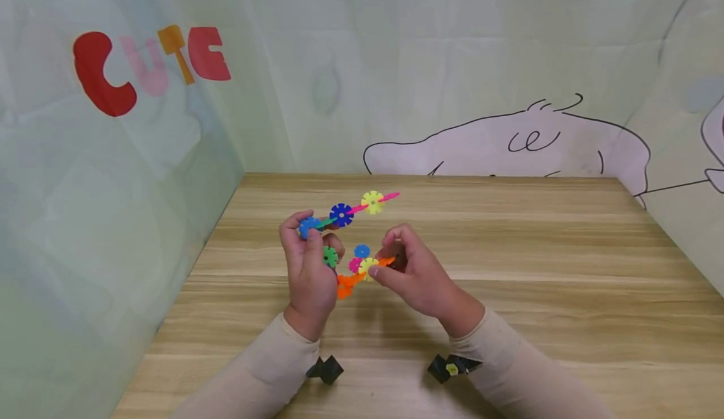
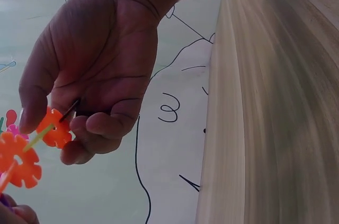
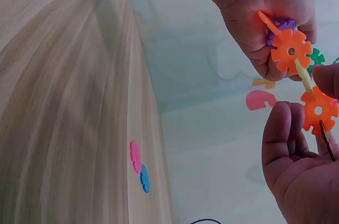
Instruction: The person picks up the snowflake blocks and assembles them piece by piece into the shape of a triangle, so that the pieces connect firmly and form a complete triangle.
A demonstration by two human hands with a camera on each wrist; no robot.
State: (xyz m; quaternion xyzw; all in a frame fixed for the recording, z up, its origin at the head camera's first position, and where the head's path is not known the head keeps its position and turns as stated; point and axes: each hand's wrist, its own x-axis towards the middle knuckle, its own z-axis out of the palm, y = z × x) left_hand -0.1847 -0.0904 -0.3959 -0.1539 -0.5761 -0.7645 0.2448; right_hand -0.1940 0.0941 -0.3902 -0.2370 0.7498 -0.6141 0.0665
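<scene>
A chain of slotted plastic snowflake discs is stretched between both hands above the table. My left hand [image 1: 311,274] grips its left part, with a light-blue disc [image 1: 308,227] between thumb and fingers and a green disc [image 1: 330,256] by the palm. From there a dark-blue disc [image 1: 341,215], a yellow disc [image 1: 372,202] and pink ones extend outward. A purple disc [image 3: 284,29] is partly hidden in the left palm. My right hand [image 1: 421,274] pinches the other end near a yellow disc [image 1: 367,268] and an orange disc [image 3: 318,110], with a brown disc [image 3: 327,140] seen edge-on at its fingers.
A pink disc [image 3: 135,157] and a blue disc [image 3: 144,178] lie on the wooden table [image 1: 537,237] beyond the hands. Cloth with printed letters and a cartoon drawing hangs at the left and back. Black mounts [image 1: 325,370] sit at both wrists.
</scene>
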